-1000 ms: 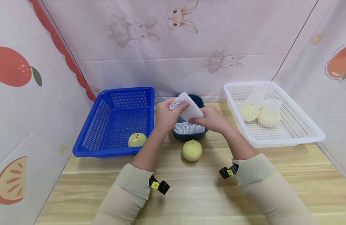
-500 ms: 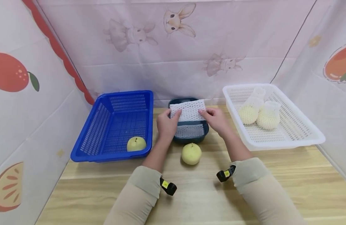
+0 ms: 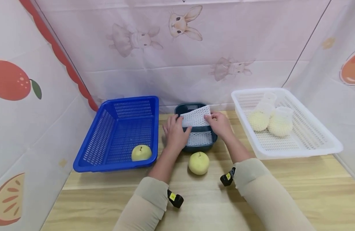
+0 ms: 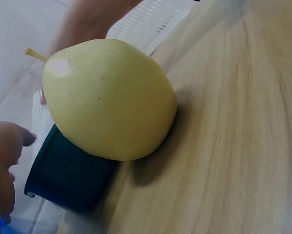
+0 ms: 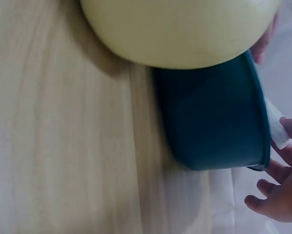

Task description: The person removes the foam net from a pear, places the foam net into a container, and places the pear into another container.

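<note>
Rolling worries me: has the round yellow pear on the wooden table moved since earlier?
No: in the head view, the pear has shifted neither way against the blue plastic basket.

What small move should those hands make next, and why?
Perhaps the left grip should pinch the left side of the white net to help open it: only the right grip clearly pinches it, a bare pear sits on the table, and two pears in the white basket wear nets.

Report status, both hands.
Right grip pinches white mesh foam sleeve. Left grip open beside it. Round yellow-green pear nearby, not in the way.
</note>
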`<move>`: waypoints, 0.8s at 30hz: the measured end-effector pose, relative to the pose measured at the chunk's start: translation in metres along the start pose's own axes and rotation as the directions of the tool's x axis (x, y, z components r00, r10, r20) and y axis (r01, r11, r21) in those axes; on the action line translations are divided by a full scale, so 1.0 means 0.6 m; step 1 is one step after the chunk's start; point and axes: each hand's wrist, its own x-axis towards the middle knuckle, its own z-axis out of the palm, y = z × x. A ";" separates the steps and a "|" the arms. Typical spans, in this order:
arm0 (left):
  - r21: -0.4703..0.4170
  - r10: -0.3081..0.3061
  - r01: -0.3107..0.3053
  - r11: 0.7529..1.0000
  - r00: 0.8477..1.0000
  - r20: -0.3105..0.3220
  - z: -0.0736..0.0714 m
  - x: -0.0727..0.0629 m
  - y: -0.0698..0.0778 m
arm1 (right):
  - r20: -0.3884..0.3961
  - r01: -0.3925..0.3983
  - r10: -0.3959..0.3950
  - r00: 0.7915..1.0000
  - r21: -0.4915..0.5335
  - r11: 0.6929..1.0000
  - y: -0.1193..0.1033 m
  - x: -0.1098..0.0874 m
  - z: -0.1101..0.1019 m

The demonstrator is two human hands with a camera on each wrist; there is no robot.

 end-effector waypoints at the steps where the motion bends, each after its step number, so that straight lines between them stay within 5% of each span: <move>1: 0.045 0.024 -0.025 0.999 0.999 0.027 0.001 0.000 0.002 | 0.008 0.007 -0.006 1.000 -0.021 1.000 0.002 0.004 0.002; 5: 0.202 0.105 -0.132 0.971 0.985 0.137 0.005 0.003 0.009 | 0.047 0.048 -0.043 0.998 -0.097 0.994 0.008 0.019 0.012; 9: 0.255 0.145 -0.200 0.946 0.965 0.220 0.012 0.007 0.011 | 0.079 0.058 -0.043 0.996 -0.190 0.980 0.006 0.028 0.022; 19: 0.331 0.018 -0.167 0.929 0.912 0.410 0.026 0.017 0.013 | 0.138 0.011 0.042 0.990 -0.362 0.932 -0.004 0.028 0.036; 24: 0.388 -0.029 -0.168 0.906 0.891 0.452 0.026 0.020 0.016 | 0.026 0.141 -0.142 0.990 -0.367 0.919 -0.003 0.026 0.038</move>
